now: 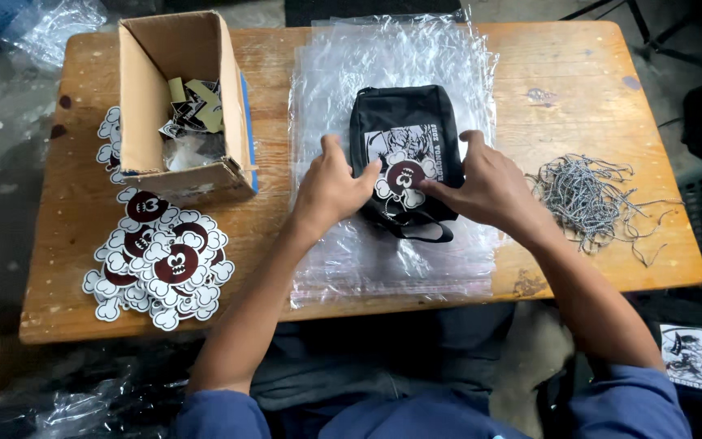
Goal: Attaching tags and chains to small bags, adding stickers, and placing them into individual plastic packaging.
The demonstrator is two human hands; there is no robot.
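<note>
A small black zip pouch point(404, 122) with a white printed picture lies on a stack of clear plastic bags point(392, 65) in the middle of the wooden table point(578, 73). On the pouch's front sits a dark red and white die-cut sticker point(404, 179). My left hand point(331, 187) rests on the pouch's left side, its thumb touching the sticker. On the right side my right hand point(485, 187) touches the sticker's edge with its fingertips. Both hands press on the pouch, fingers spread.
An open cardboard box point(180, 49) with paper cut-outs stands at the table's back left. A heap of the same stickers point(160, 260) lies at the front left. A tangle of grey cords point(587, 191) sits at the right. More plastic bags lie on the floor.
</note>
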